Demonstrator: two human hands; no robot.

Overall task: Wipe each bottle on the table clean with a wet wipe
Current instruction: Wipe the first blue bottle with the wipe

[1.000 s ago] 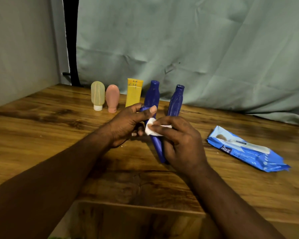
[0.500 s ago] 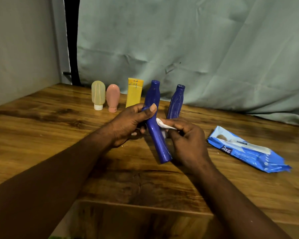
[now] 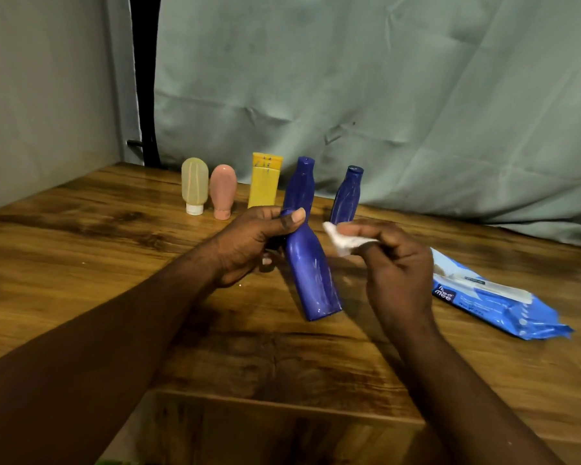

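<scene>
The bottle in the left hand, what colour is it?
Dark blue, with pale smears on its side; the bottle shows best in the head view.

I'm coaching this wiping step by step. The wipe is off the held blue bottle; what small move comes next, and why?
Probably move the right hand and its wet wipe left onto the blue bottle, which the left hand grips near the neck. The wipe is apart from it, and pale streaks show on its lower body, so it likely isn't clean yet.
</scene>
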